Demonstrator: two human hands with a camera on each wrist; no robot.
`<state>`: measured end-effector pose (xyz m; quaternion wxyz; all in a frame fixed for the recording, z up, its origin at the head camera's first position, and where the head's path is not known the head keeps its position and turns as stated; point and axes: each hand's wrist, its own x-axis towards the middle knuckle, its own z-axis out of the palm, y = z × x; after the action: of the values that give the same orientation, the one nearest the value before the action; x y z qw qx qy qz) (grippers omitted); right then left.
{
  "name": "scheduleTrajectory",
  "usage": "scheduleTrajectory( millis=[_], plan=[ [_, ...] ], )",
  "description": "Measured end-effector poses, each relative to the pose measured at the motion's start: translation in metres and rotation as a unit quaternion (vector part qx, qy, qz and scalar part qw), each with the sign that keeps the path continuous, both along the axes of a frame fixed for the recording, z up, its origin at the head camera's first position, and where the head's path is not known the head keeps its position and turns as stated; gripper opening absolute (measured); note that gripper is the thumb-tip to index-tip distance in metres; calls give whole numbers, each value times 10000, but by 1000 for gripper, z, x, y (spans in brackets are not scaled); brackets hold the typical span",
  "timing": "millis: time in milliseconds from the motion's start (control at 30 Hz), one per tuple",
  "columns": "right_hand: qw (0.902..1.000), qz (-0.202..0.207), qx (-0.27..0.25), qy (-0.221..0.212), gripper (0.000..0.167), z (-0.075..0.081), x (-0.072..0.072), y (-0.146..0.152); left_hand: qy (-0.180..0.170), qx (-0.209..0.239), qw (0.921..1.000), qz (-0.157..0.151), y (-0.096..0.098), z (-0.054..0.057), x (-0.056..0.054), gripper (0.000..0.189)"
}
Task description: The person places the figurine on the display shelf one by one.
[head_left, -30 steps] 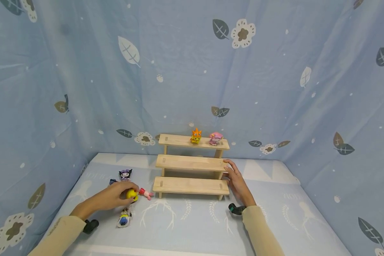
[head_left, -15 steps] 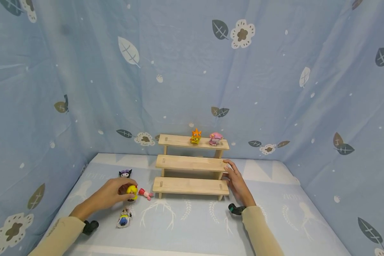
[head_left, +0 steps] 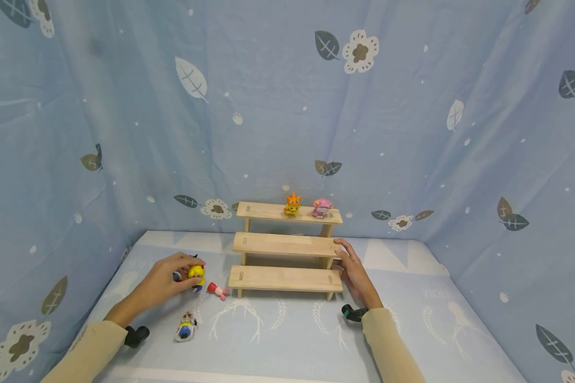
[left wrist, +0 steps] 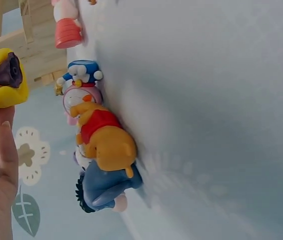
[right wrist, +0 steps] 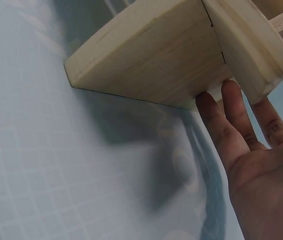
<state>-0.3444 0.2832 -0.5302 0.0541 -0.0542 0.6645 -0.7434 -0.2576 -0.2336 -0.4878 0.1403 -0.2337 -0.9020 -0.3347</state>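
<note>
My left hand (head_left: 165, 282) pinches a yellow toy figurine (head_left: 196, 273) between thumb and fingers, above the left part of the table. In the left wrist view the yellow figurine (left wrist: 12, 90) has a dark purple part and a bit of blue. Just beyond that hand lie other figurines, including an orange bear in a red top (left wrist: 106, 137) and a blue-grey donkey (left wrist: 109, 185). My right hand (head_left: 356, 274) rests against the right end of a three-step wooden display stand (head_left: 287, 276). Its fingertips (right wrist: 209, 105) touch the stand's side panel, under the step.
On the top step stand an orange-and-yellow figurine (head_left: 292, 205) and a pink one (head_left: 322, 208). A red-and-pink figurine (head_left: 218, 290) lies left of the stand. Nearer the front is a blue-and-yellow figurine (head_left: 186, 327). Patterned cloth (head_left: 278, 106) hangs behind the table.
My left hand has lifted the yellow figurine and moved slightly away from me, now covering much of the black-and-purple figurine behind it. My right hand stays at the stand.
</note>
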Motion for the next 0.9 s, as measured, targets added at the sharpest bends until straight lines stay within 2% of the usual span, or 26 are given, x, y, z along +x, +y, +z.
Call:
scheduleTrajectory(
  millis=[267, 500, 733, 900],
  plan=[
    [10000, -5, 87, 8, 44, 1, 1, 1, 472, 72, 9989, -17, 4, 8, -3, 39],
    [9998, -10, 191, 28, 46, 3, 2, 0, 508, 87, 9986, 67, 10, 19, -7, 41],
    [9998, 156, 140, -52, 46, 8, 3, 1, 553, 257, 9981, -37, 18, 31, -11, 41],
    [9993, 247, 268, -25, 47, 11, 4, 5, 788, 241, 9966, -85, 23, 38, -17, 41]
  ],
)
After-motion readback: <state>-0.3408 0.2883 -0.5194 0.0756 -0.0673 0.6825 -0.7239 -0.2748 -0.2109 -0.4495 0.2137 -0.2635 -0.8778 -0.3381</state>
